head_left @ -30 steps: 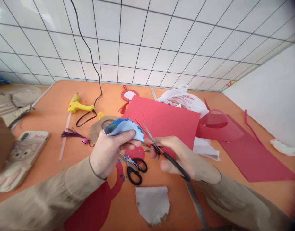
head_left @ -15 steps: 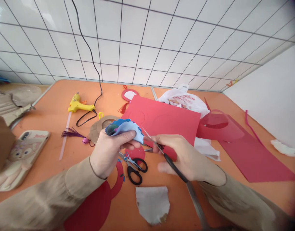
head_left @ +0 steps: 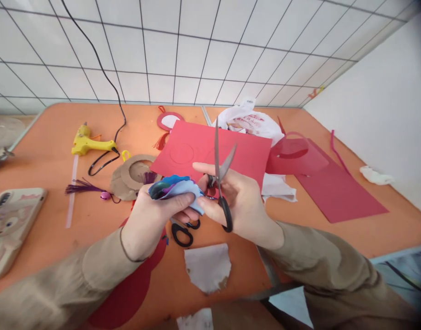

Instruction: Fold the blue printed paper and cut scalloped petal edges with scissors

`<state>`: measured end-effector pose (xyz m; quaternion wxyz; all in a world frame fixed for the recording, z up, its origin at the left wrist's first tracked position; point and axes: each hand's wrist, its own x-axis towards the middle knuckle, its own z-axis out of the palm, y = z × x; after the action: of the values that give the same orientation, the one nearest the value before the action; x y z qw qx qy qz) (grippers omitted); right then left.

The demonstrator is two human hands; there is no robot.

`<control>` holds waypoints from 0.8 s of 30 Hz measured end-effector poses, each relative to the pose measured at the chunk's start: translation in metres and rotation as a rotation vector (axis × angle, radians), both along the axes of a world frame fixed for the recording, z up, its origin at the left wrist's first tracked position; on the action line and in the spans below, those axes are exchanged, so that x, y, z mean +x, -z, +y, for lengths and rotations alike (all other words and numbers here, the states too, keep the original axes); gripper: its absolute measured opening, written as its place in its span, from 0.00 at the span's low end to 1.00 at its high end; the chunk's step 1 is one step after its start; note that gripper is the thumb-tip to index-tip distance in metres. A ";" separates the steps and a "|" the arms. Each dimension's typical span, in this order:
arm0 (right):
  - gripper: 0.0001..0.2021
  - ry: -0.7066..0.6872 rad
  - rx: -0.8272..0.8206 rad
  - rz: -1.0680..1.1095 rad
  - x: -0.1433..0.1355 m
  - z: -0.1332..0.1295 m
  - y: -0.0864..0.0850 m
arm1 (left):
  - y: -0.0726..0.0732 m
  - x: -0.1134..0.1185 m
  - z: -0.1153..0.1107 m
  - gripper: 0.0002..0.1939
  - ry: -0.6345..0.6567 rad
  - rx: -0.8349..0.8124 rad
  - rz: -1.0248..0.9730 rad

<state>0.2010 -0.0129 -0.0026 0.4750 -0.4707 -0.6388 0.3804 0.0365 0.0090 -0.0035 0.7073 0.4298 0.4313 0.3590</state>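
My left hand (head_left: 146, 224) is closed on a folded blue piece with a scalloped edge (head_left: 187, 189), pale blue outside and darker blue and purple inside. I cannot tell whether it is paper or cloth. My right hand (head_left: 248, 204) holds a pair of scissors (head_left: 216, 153) by the black handles, blades pointing up and spread apart. The right thumb meets the right edge of the blue piece, and the index finger reaches out above it. Beneath my left hand lies a second pair of scissors (head_left: 183, 236), its blades mostly hidden.
Behind my hands lies a red sheet (head_left: 203, 137) with a traced circle. A yellow glue gun (head_left: 90, 144), a cardboard ring (head_left: 128, 183) and a purple tassel (head_left: 83, 187) are on the left, a phone (head_left: 14, 224) nearer. A plastic bag (head_left: 248, 120) sits at the back.
The scissors in my right hand have swung from lying toward the blue piece to blades up. That hand's fingers have come to the blue piece's edge. The view has shifted rightward.
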 end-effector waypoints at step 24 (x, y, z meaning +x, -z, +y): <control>0.16 0.196 -0.350 0.207 -0.001 0.017 -0.020 | -0.002 -0.002 0.003 0.06 0.029 -0.043 -0.082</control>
<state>0.1999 0.0038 0.0179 0.4838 -0.5641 -0.4624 0.4837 0.0345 0.0118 -0.0014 0.7386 0.4056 0.4033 0.3568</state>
